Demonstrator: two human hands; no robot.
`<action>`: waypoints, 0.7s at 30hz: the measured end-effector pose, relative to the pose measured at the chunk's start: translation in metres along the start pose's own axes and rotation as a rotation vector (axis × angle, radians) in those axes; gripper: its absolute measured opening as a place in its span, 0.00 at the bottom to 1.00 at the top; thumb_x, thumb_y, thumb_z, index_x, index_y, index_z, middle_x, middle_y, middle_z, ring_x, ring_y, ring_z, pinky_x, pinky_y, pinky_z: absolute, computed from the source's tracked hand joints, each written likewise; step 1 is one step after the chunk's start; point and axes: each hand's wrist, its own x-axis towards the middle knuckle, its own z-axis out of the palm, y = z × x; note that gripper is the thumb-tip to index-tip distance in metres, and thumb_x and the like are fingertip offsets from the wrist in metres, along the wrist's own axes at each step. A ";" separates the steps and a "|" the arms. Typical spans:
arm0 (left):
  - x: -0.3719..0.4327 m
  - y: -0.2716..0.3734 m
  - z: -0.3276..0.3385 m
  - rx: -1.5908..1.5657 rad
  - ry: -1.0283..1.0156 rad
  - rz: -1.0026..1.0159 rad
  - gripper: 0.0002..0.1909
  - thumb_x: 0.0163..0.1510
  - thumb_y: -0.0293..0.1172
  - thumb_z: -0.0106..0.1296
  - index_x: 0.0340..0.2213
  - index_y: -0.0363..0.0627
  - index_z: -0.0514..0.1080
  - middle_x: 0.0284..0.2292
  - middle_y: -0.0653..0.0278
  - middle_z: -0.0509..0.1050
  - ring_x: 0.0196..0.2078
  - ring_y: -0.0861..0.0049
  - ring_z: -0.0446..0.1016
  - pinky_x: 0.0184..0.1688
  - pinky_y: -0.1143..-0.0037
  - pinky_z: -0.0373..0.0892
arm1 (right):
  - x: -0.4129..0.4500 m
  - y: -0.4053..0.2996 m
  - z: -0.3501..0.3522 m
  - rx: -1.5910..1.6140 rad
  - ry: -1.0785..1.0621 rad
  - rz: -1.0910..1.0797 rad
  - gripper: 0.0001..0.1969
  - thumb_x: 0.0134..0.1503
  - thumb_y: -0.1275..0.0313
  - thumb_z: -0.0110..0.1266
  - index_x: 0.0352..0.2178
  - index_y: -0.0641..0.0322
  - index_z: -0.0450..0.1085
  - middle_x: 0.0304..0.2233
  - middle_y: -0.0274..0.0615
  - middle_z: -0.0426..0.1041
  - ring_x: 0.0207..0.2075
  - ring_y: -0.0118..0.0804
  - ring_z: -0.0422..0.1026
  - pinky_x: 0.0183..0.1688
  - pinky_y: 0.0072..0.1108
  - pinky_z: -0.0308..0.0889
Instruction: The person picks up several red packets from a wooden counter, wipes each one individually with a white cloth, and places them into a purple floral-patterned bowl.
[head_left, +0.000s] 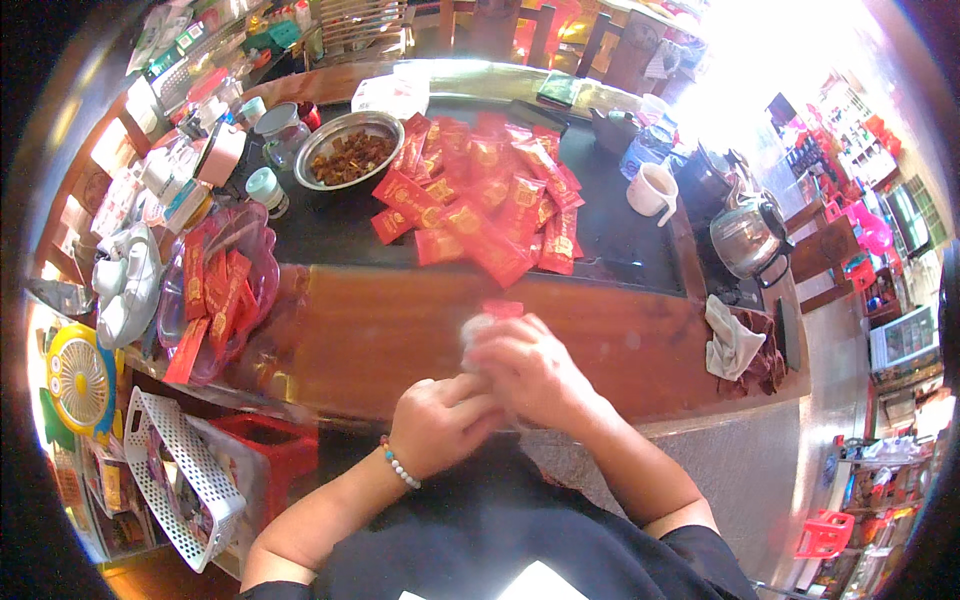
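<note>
My right hand (529, 364) is closed around a small red packet (501, 308) and something whitish beside it, partly hidden by the fingers. Just below and touching it, my left hand (450, 424), with a beaded bracelet at the wrist, has bent fingers; whether it grips the same thing is hidden. Beyond the hands lies a heap of red packets with gold print (487, 217) on the dark tabletop inset. Left of the heap stands a steel bowl (303, 169) of brown dried pieces. A pink clear plastic tray (271, 274) at the left holds several red packets.
A white mug (651, 191) and a glass kettle (750, 236) stand at the right, with cloths (731, 345) near the table's right edge. Jars, boxes and a lidded plastic bottle (266, 191) crowd the left. A white perforated basket (187, 487) and a yellow fan (82, 380) are below left.
</note>
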 end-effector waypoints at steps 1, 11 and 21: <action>0.000 0.000 0.000 -0.002 0.002 -0.005 0.11 0.45 0.35 0.70 0.34 0.54 0.83 0.39 0.67 0.82 0.35 0.68 0.81 0.34 0.68 0.75 | -0.003 -0.004 0.002 0.088 -0.053 -0.015 0.06 0.56 0.76 0.58 0.35 0.60 0.79 0.42 0.43 0.78 0.44 0.53 0.75 0.50 0.39 0.71; 0.009 0.008 0.000 -0.002 0.066 -0.012 0.10 0.47 0.36 0.69 0.33 0.56 0.83 0.40 0.68 0.82 0.33 0.70 0.81 0.33 0.70 0.75 | 0.018 0.032 0.021 -0.131 0.168 0.074 0.06 0.56 0.78 0.60 0.35 0.57 0.79 0.41 0.44 0.77 0.46 0.52 0.73 0.50 0.39 0.71; 0.004 0.004 -0.001 0.006 0.040 -0.022 0.09 0.47 0.36 0.70 0.33 0.59 0.83 0.40 0.69 0.82 0.32 0.70 0.81 0.32 0.70 0.75 | -0.011 0.000 -0.002 0.066 -0.007 0.140 0.06 0.53 0.78 0.61 0.34 0.58 0.80 0.41 0.44 0.78 0.46 0.52 0.75 0.49 0.38 0.72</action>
